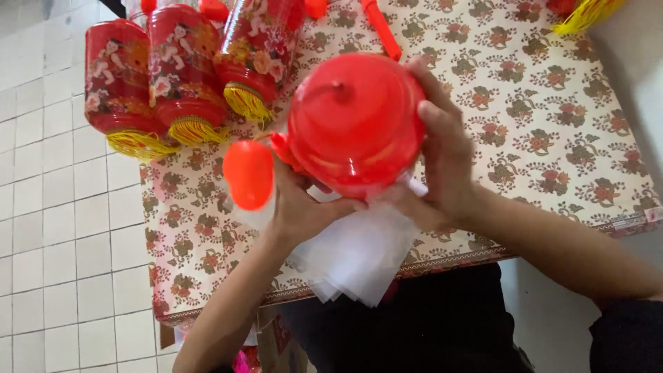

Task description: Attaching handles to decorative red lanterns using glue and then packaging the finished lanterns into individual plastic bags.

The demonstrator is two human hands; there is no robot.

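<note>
Your table (pixel 552 138), under its flowered cloth, carries everything else, so take it as the landmark. At its far left corner lie three finished lanterns (pixel 173 69), red printed cylinders with yellow tassels, side by side and partly overhanging the edge. At the table's near edge, under your hands, sits a stack of white sheets (pixel 359 255), its corners hanging off the front. A red stick (pixel 380 27) lies near the far edge.

Above the near middle of the table you hold a red plastic cap (pixel 356 121), dome-shaped with a small stem at its centre, lifted clear of the cloth. Your right hand (pixel 445 159) wraps its right rim, fingers curled closed over the top and thumb beneath. Your left hand (pixel 300 207) grips from below at the lower left, fingers tucked under the cap so I cannot tell how tightly. A small orange-red bulb (pixel 248 173) hangs just left of the cap, beside your left hand.

This looks like the assembly step: fitting the cap onto a lantern body. Whatever sits under it is hidden. The next move likely calls for keeping the rim level and pressing evenly with both hands.
</note>
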